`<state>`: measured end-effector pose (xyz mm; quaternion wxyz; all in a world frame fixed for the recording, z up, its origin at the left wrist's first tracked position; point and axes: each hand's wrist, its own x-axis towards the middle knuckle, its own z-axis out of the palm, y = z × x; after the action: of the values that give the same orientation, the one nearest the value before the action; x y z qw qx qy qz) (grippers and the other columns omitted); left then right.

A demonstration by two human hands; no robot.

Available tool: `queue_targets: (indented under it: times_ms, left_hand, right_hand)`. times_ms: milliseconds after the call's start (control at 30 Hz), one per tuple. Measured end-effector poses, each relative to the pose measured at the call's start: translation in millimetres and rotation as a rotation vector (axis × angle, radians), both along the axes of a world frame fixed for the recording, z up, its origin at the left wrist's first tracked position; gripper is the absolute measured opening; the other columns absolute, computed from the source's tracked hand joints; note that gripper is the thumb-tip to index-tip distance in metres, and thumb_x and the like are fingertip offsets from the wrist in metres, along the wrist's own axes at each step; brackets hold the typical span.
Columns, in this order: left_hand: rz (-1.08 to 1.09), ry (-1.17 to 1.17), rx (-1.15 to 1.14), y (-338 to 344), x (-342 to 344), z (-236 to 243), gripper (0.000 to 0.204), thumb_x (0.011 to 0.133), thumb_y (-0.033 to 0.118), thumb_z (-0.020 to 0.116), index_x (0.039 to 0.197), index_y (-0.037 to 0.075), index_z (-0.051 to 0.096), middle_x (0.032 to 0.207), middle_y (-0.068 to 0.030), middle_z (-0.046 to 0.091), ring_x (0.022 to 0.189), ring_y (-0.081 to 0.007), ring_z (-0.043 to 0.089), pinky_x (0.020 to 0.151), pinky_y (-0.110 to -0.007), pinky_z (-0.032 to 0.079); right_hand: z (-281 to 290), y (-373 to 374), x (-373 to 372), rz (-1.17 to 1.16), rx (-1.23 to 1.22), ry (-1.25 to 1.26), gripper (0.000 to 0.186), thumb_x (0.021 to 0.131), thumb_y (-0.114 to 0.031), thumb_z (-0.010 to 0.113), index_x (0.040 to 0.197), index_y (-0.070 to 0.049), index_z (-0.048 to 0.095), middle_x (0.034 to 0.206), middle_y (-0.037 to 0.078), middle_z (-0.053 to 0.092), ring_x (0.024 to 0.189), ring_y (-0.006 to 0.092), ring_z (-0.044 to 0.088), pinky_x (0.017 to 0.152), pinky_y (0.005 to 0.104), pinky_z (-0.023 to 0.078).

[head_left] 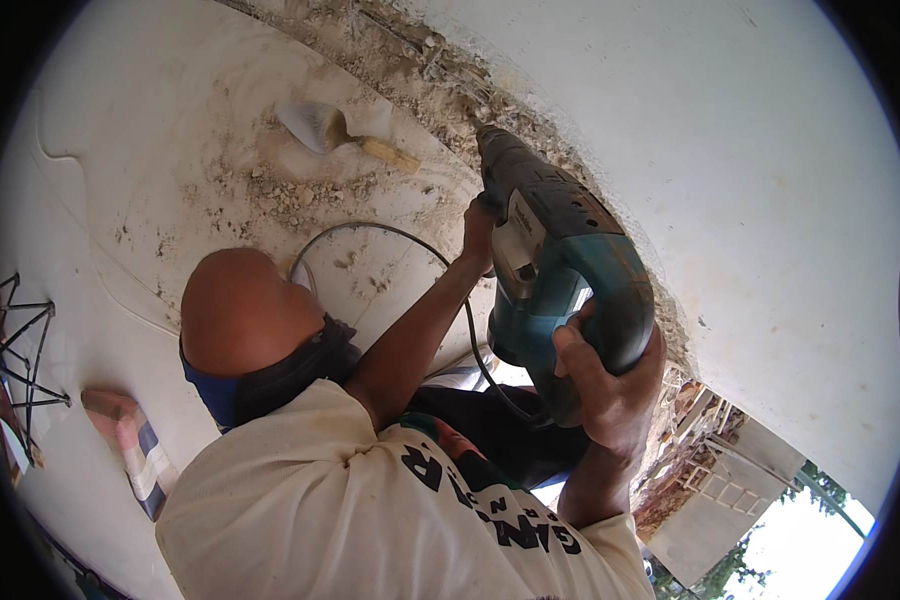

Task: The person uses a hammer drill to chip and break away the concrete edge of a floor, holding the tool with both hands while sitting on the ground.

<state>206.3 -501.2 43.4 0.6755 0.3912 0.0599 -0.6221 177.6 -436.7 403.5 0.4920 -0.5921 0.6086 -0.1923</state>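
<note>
A teal and black rotary hammer drill (550, 270) points up and left at a rough, broken strip of plaster and rubble (430, 70) along the white wall's edge; its tip reaches that strip. My left hand (478, 235) is closed on the side handle near the front, partly hidden by the tool's body. My right hand (610, 390) grips the rear handle, fingers wrapped round it. A black cable (375, 224) loops from the drill across the floor beside my bare knee (240, 310). A trowel (315, 128) with a wooden handle lies on the dusty floor left of the drill's tip.
The white wall (770, 150) fills the right. Loose debris (300, 195) is scattered on the pale floor. A checked cloth (125, 440) and a black metal frame (25, 345) lie at the left. A thin pale cord (95, 250) crosses the floor. Daylight and greenery show at lower right.
</note>
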Motion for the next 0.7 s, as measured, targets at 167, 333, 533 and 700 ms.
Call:
queue_targets:
  times_ms: [167,333,533,700]
  left_hand:
    - [-0.036,-0.259,0.030,-17.7,-3.9,1.2,0.024,0.086,0.021,0.068,0.095,-0.001,0.068,0.089,-0.0185,0.073,0.079,-0.0217,0.071,0.071,-0.041,0.055]
    - [0.019,-0.242,-0.028,-33.8,-5.7,-7.8,0.026,0.084,0.024,0.071,0.093,0.000,0.068,0.088,-0.0208,0.073,0.083,-0.0319,0.073,0.072,-0.043,0.056]
    - [-0.112,-0.641,0.072,-22.1,-9.4,15.1,0.029,0.084,0.027,0.071,0.094,0.000,0.068,0.088,-0.0239,0.072,0.088,-0.0391,0.072,0.075,-0.047,0.056]
    - [-0.177,-0.619,0.191,-24.4,-6.1,30.0,0.029,0.085,0.029,0.070,0.092,0.000,0.069,0.086,-0.0257,0.071,0.090,-0.0419,0.071,0.077,-0.048,0.057]
  right_hand:
    - [15.8,-15.4,-5.9,-0.059,0.012,-0.027,0.022,0.078,-0.007,0.077,0.094,-0.001,0.062,0.073,0.002,0.063,0.061,0.0084,0.056,0.058,0.0250,0.045]
    - [7.2,-22.5,-4.8,0.040,-0.038,-0.001,0.023,0.080,-0.005,0.068,0.101,0.000,0.061,0.067,0.007,0.061,0.057,0.0137,0.057,0.057,0.0279,0.045]
    - [14.9,-31.9,-16.6,-0.042,0.029,-0.055,0.017,0.079,-0.004,0.072,0.093,0.000,0.062,0.067,0.003,0.061,0.059,0.0099,0.057,0.058,0.0254,0.045]
    - [17.9,-34.8,-25.8,-0.073,0.012,-0.103,0.018,0.078,-0.002,0.070,0.095,0.000,0.061,0.066,0.004,0.061,0.058,0.0112,0.057,0.058,0.0257,0.044]
